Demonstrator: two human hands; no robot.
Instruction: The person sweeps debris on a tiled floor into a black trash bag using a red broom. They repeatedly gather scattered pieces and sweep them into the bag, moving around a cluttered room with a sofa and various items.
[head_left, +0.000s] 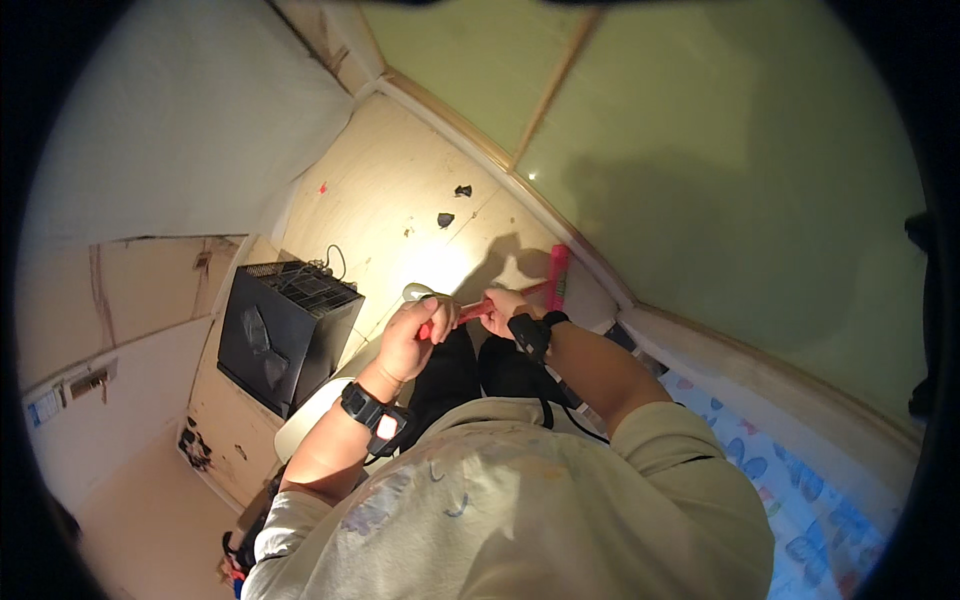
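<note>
Both my hands grip the red handle of a broom-like tool, which runs down and away toward the floor. My left hand is wrapped around the handle's near end. My right hand holds it farther along, to the right. The tool's bright pink, bar-shaped head is by the base of the green panels; whether it has bristles is not clear. Two crumpled black scraps lie on the lit floor beyond my hands, with a small red scrap to their left.
A black box resembling a computer case, with a grille and a loose cable, stands on the floor at left. Green panels line the right side. Blue patterned cloth lies at lower right. A pale cover hangs at upper left.
</note>
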